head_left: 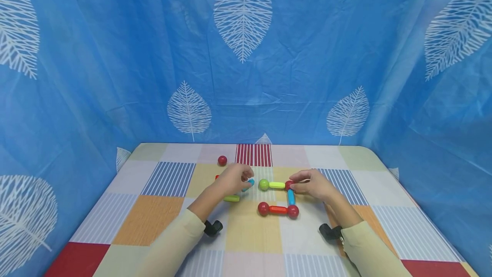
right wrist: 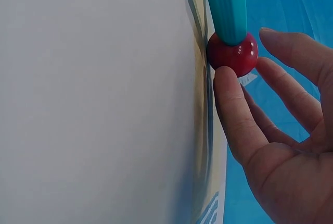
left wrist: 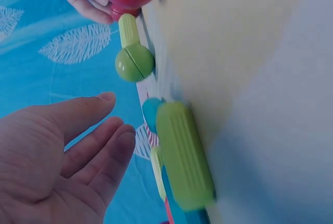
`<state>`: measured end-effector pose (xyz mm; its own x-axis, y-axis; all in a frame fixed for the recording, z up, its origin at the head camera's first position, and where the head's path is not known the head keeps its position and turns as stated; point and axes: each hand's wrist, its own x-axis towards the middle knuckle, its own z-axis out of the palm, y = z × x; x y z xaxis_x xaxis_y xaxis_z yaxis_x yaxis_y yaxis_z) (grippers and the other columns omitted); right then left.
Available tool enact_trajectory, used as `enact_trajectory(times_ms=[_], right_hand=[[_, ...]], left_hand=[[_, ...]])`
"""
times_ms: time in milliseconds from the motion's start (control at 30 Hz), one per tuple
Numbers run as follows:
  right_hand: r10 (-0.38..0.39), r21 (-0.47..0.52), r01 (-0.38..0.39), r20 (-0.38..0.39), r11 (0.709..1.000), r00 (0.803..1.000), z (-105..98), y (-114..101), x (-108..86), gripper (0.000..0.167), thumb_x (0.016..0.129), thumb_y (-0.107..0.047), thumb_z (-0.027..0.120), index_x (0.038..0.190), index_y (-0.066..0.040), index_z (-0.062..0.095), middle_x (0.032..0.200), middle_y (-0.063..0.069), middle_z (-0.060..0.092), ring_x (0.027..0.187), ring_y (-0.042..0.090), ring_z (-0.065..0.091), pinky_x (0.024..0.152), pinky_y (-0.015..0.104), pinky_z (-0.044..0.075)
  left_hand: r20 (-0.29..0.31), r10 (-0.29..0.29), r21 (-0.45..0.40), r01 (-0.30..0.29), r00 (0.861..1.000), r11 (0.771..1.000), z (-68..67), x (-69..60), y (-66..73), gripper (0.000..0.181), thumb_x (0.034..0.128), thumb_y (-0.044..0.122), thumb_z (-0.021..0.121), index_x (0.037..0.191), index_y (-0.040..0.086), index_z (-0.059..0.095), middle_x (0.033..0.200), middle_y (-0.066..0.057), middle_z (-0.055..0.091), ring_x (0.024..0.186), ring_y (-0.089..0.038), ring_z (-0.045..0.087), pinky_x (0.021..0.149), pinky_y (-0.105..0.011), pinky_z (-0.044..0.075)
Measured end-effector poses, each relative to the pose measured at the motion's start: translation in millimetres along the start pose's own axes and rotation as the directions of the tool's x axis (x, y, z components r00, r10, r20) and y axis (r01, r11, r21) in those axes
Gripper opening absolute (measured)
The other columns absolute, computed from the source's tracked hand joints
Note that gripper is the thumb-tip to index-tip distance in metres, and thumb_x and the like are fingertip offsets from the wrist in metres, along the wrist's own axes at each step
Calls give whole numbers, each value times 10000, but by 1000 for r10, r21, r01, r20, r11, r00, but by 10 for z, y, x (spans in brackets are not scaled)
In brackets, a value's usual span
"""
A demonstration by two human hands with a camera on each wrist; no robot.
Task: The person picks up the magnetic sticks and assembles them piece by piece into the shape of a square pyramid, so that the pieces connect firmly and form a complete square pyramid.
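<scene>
Balls and short sticks are joined into an open, three-sided shape on the table. A green ball (head_left: 264, 184), a yellow-green stick (head_left: 277, 185) and a red ball (right wrist: 234, 54) form its far side. From that ball a blue stick (head_left: 291, 197) runs to a nearer red ball (head_left: 293, 211), then a red stick (head_left: 278, 210) leads to another red ball (head_left: 263, 208). My right hand (head_left: 315, 185) holds the far red corner ball between thumb and fingers. Over a loose blue stick (head_left: 248, 184) is my left hand (head_left: 233, 178), fingers relaxed and gripping nothing.
A loose green stick (head_left: 232, 198) lies by the left wrist. Part of a red piece (head_left: 217, 177) shows behind the left hand. Farther back rests a single red ball (head_left: 222, 160). A blue leaf-patterned curtain (head_left: 288, 76) surrounds the table's far side and flanks.
</scene>
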<state>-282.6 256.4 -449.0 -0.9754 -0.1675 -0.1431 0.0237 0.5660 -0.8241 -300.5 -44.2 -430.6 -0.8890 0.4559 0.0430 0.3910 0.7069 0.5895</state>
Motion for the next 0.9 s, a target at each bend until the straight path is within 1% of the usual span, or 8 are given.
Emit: enact_trajectory(times_ms=[133,267,400,500,633,700,800,900], right_hand=[[0,2,0,0,1000,1000,-9,1,-17,319,887,-196,807,1180,-84,746,1135,68,739,996,200,662,836,314,612],[-8,1,8,-1,1000,1000,-16,4,-30,325,880,-205,814,1177,-90,749,1138,64,741,993,198,660,831,317,610],[-3,12,3,-2,1000,1000,-16,8,-35,328,878,-197,814,1180,-86,748,1144,72,729,990,203,658,835,326,612],[2,19,-2,-5,1000,1000,-17,10,-42,322,881,-188,810,1178,-82,749,1146,80,726,983,205,656,831,325,612],[-2,23,2,-6,1000,1000,-17,19,-45,321,883,-182,806,1180,-76,747,1148,84,726,974,202,659,828,322,613],[-7,23,7,-5,1000,1000,-16,25,-44,318,886,-178,803,1180,-75,747,1151,84,726,974,201,661,830,321,612],[-12,11,12,-3,1000,1000,-14,31,-42,311,889,-176,799,1181,-80,747,1158,80,726,982,202,657,832,323,609],[-15,-1,15,1,1000,1000,-11,22,-43,316,892,-183,797,1189,-89,746,1169,79,726,996,206,654,837,327,603]], left_hand=[[-8,20,27,-20,1000,999,-43,-71,-82,226,878,113,810,1087,59,744,1010,-70,750,911,-165,681,873,-345,604],[-6,30,60,-30,1000,998,-85,-140,-123,234,864,91,815,1089,64,756,1012,-66,748,898,-160,670,854,-337,602],[8,8,79,-8,1000,997,-115,-203,-142,240,857,93,822,1091,81,770,1013,-41,736,895,-150,657,847,-321,599],[37,2,93,-6,999,996,-130,-247,-158,227,858,101,823,1080,86,781,998,-28,735,891,-153,657,841,-321,600],[92,46,121,-58,995,991,-160,-323,-172,176,863,90,812,1038,74,791,976,-36,757,875,-164,666,838,-350,601],[115,61,140,-77,992,987,-168,-362,-178,163,868,94,809,1030,79,793,973,-30,759,866,-153,654,840,-346,594],[136,53,145,-73,989,987,-166,-410,-193,163,868,99,810,1031,93,796,966,-6,749,852,-138,620,832,-326,579],[145,42,147,-64,989,987,-154,-447,-212,182,859,95,819,1040,113,797,957,19,739,841,-129,599,835,-304,576]])
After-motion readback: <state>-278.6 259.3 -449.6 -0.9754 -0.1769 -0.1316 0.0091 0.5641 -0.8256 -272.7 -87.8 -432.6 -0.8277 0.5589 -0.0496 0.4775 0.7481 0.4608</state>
